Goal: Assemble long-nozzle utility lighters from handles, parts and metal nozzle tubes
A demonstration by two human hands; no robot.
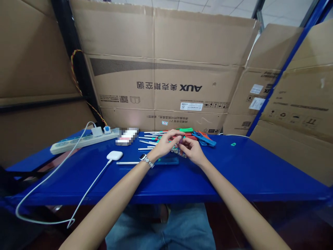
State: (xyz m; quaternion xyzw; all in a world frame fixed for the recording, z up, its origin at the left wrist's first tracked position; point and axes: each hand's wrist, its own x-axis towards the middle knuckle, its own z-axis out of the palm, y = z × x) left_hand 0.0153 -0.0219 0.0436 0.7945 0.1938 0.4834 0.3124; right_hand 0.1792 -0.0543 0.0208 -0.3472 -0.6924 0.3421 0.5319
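Observation:
Over the middle of the blue table [223,173], my left hand [166,143] and my right hand [193,150] meet with fingertips closed. Between them is a small purple piece [180,140], mostly hidden by the fingers, so its kind is unclear. Just below the fingers lie several small metal pieces [179,151], too small to name. Behind the hands is a pile of screwdrivers with silver shafts [148,142] and red or green handles. Nearer to me, a blue-handled screwdriver [169,161] lies flat, its shaft pointing left under my watch wrist.
A white power strip [83,140] with chargers stands at the left. A white cable runs to a white earphone case [114,155]. Blue and orange tools [205,138] lie right of the pile, and a small green piece [233,144] farther right. Cardboard [166,69] walls the back.

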